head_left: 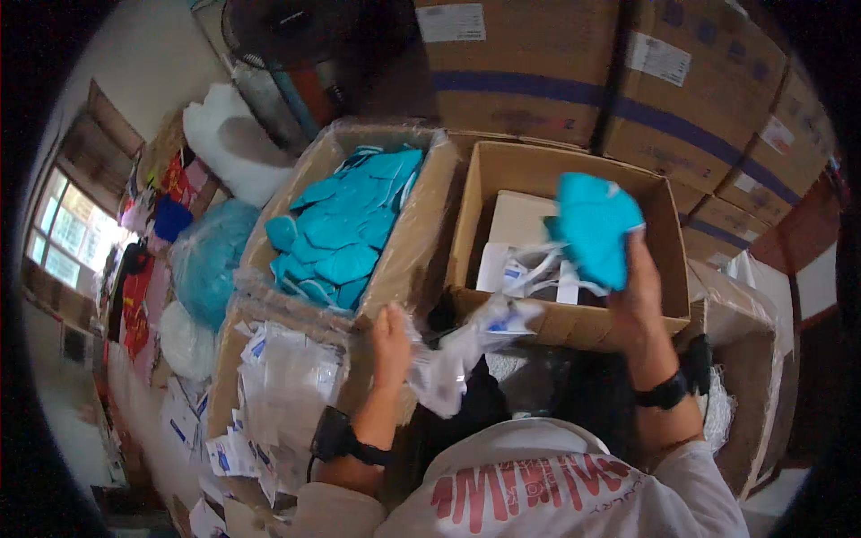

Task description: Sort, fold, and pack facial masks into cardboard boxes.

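My right hand [640, 291] is closed on a teal folded face mask [595, 229], held up over the right side of an open cardboard box [565, 316]. White straps [538, 264] hang to the left of the mask. My left hand [391, 348] pinches the edge of a clear plastic bag [448, 363] with blue and white print, blurred by motion. The bag stretches rightward from my fingers toward the front of the box. Inside the box lie white cartons [516, 220]. Left of it, a plastic-lined carton [417, 188] holds a heap of teal masks [345, 229].
A box of flat clear bags [291, 381] stands at my lower left. Beyond it are a large bag of teal material [215, 260] and white bundles. Stacked cartons [529, 54] rise at the back. At the right, another open carton [744, 359] holds white material.
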`<action>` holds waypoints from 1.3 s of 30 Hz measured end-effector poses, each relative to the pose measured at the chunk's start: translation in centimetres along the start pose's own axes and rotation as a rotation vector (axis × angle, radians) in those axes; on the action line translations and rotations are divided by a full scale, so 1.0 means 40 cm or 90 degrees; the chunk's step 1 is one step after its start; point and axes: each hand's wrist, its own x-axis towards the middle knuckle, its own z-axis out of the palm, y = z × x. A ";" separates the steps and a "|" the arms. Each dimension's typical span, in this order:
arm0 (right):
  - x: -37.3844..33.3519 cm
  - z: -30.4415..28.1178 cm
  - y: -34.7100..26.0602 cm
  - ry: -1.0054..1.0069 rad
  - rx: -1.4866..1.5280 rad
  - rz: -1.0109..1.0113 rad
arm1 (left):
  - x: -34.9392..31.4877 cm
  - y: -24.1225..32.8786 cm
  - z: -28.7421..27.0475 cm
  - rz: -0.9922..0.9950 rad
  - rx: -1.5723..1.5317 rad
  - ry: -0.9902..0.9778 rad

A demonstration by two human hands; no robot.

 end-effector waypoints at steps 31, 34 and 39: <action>-0.078 -0.018 0.011 -0.016 -0.066 0.187 | -0.044 -0.272 -0.612 0.028 0.679 -0.439; -0.091 -0.018 0.018 -0.112 -0.149 0.141 | -0.047 0.043 -0.469 -0.014 0.530 -0.183; -0.134 0.022 0.038 -0.175 -0.254 0.020 | -0.131 0.312 -0.087 0.089 -0.209 -0.266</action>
